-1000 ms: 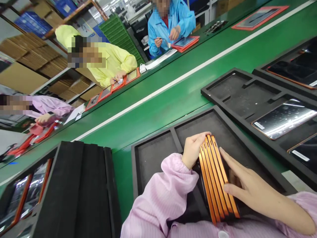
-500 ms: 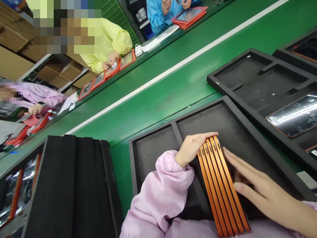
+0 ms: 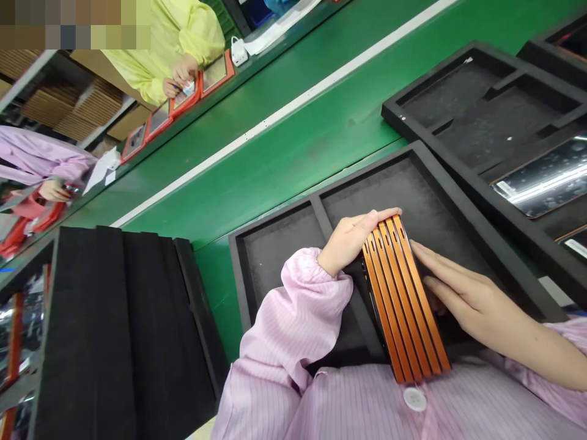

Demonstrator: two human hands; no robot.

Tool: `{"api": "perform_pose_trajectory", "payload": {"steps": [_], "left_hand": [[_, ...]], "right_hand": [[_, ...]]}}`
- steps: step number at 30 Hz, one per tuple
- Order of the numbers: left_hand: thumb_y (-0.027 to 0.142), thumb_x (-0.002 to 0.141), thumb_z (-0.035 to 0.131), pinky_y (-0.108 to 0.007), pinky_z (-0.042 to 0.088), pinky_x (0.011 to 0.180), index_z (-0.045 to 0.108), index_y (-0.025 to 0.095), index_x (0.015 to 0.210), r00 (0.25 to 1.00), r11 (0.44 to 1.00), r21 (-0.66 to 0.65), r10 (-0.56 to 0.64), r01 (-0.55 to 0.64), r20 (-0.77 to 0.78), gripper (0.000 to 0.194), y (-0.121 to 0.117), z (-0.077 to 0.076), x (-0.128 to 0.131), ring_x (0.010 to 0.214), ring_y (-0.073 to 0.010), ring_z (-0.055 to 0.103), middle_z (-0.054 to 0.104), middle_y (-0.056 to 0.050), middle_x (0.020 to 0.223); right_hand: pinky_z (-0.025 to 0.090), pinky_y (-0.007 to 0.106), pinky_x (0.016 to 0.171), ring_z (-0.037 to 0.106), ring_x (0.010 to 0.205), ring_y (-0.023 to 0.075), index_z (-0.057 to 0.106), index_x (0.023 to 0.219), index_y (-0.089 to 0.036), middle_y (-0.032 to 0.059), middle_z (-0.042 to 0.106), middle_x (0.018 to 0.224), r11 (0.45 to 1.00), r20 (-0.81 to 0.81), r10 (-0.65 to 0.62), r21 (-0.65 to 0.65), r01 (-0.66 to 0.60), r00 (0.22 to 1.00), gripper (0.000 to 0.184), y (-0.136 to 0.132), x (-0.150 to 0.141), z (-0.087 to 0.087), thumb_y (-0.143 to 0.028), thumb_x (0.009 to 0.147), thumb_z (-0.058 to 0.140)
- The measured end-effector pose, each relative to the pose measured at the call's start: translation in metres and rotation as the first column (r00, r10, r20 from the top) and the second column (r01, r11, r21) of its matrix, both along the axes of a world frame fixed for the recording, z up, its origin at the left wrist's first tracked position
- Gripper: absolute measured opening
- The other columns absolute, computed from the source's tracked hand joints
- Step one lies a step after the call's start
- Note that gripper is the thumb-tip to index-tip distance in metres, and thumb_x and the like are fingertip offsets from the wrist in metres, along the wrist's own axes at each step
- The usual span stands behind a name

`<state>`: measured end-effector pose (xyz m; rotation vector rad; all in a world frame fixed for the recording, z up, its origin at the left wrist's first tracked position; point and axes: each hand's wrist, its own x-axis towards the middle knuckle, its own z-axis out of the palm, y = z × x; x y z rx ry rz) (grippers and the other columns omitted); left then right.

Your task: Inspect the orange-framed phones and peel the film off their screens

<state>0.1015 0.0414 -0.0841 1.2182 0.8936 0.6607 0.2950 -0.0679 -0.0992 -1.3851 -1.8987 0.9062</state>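
Several orange-framed tablets [image 3: 406, 299] stand on edge, pressed side by side into one stack, with their long orange rims facing up. My left hand [image 3: 351, 238] is closed around the far left end of the stack, its fingers reaching across the far short side. Against the right face of the stack lies my right hand [image 3: 458, 284], fingers long and straight, so the stack is held between both hands. The near end of the stack touches the front of my lilac striped garment [image 3: 358, 403]. Beneath the stack is a black foam tray [image 3: 279, 244] with a divider.
More black foam trays [image 3: 458, 131] lie at right, one with a tablet [image 3: 545, 177] in it. Stacked black trays [image 3: 87, 330] stand on edge at left. Across the green bench [image 3: 293, 146], a person in yellow [image 3: 183, 67] handles red-framed tablets [image 3: 158, 119]; another wears lilac [image 3: 46, 153].
The view has shifted, so the whole scene sits higher in the picture. Both hands still hold the stack in the same way, with its near end against my garment.
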Motion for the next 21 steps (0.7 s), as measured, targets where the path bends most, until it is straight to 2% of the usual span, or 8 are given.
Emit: {"api": "perform_pose_trajectory", "payload": {"steps": [9, 11, 13, 14, 16, 18, 20, 21], "left_hand": [[0.046, 0.095, 0.045, -0.035, 0.045, 0.103, 0.075, 0.021, 0.106, 1.000, 1.000, 0.015, -0.001, 0.001, 0.003, 0.041, 0.002, 0.000, 0.001, 0.106, -0.0212, 0.067, 0.074, -0.004, 0.109], [0.046, 0.095, 0.046, -0.035, 0.045, 0.103, 0.075, 0.021, 0.105, 1.000, 1.000, 0.002, 0.012, -0.012, 0.003, 0.040, 0.002, 0.000, 0.002, 0.106, -0.0217, 0.067, 0.074, -0.004, 0.108], [0.047, 0.094, 0.048, -0.037, 0.045, 0.103, 0.075, 0.020, 0.104, 1.000, 1.000, -0.012, 0.022, -0.022, 0.012, 0.039, 0.002, 0.001, 0.002, 0.105, -0.0224, 0.067, 0.075, -0.005, 0.107], [0.048, 0.093, 0.050, -0.037, 0.046, 0.102, 0.076, 0.020, 0.103, 1.000, 1.000, -0.020, 0.025, -0.025, 0.018, 0.039, 0.002, 0.001, 0.003, 0.103, -0.0227, 0.068, 0.075, -0.005, 0.106], [0.048, 0.092, 0.051, -0.038, 0.048, 0.100, 0.075, 0.019, 0.103, 0.999, 0.999, -0.036, 0.026, -0.025, 0.021, 0.039, 0.002, 0.003, 0.005, 0.101, -0.0233, 0.068, 0.075, -0.006, 0.104], [0.047, 0.092, 0.052, -0.038, 0.049, 0.099, 0.076, 0.019, 0.102, 0.999, 0.999, -0.041, 0.036, -0.035, 0.015, 0.038, 0.002, 0.004, 0.009, 0.101, -0.0233, 0.068, 0.076, -0.006, 0.103], [0.043, 0.092, 0.051, -0.037, 0.049, 0.099, 0.076, 0.018, 0.099, 0.998, 0.998, -0.032, 0.055, -0.055, 0.007, 0.035, 0.001, 0.004, 0.014, 0.103, -0.0227, 0.068, 0.075, -0.005, 0.105], [0.040, 0.093, 0.051, -0.037, 0.049, 0.098, 0.076, 0.018, 0.098, 0.998, 0.997, -0.024, 0.067, -0.067, 0.005, 0.034, 0.000, 0.003, 0.016, 0.104, -0.0224, 0.067, 0.075, -0.005, 0.106]], "right_hand": [[0.041, 0.040, 0.112, 0.044, 0.132, 0.0230, 0.044, 0.146, -0.027, -0.0008, 0.044, 0.147, 0.999, 0.045, -0.022, -0.031, 0.023, 0.999, 0.048, 0.000, 0.000, -0.003, -0.025, 0.099, 0.037], [0.043, 0.043, 0.110, 0.045, 0.131, 0.0245, 0.037, 0.150, -0.026, 0.0009, 0.041, 0.148, 0.999, 0.083, 0.028, 0.029, -0.030, 0.996, 0.051, 0.003, 0.004, 0.000, -0.023, 0.099, 0.037], [0.044, 0.048, 0.108, 0.043, 0.132, 0.0285, 0.028, 0.153, -0.028, 0.0018, 0.028, 0.154, 0.983, 0.163, 0.093, 0.141, -0.116, 0.982, 0.059, 0.006, 0.009, 0.006, -0.017, 0.096, 0.040], [0.042, 0.052, 0.109, 0.040, 0.134, 0.0307, 0.028, 0.153, -0.032, 0.0001, 0.021, 0.156, 0.962, 0.206, 0.137, 0.206, -0.180, 0.969, 0.063, 0.007, 0.011, 0.011, -0.012, 0.094, 0.041], [0.028, 0.058, 0.115, 0.030, 0.139, 0.0308, 0.036, 0.149, -0.037, -0.0059, 0.016, 0.156, 0.882, 0.255, 0.285, 0.308, -0.357, 0.924, 0.070, 0.006, 0.010, 0.020, -0.003, 0.088, 0.040], [0.013, 0.054, 0.120, 0.020, 0.144, 0.0238, 0.045, 0.143, -0.034, -0.0085, 0.027, 0.154, 0.752, 0.240, 0.508, 0.344, -0.562, 0.827, 0.072, 0.005, 0.005, 0.027, 0.004, 0.082, 0.034], [0.011, 0.046, 0.122, 0.023, 0.144, 0.0179, 0.049, 0.139, -0.027, -0.0054, 0.042, 0.149, 0.637, 0.211, 0.686, 0.289, -0.715, 0.697, 0.070, 0.004, -0.003, 0.031, 0.005, 0.080, 0.033], [0.015, 0.044, 0.122, 0.028, 0.142, 0.0172, 0.051, 0.136, -0.027, -0.0039, 0.048, 0.145, 0.604, 0.204, 0.734, 0.240, -0.760, 0.648, 0.067, 0.005, -0.006, 0.032, 0.005, 0.079, 0.035]]}}
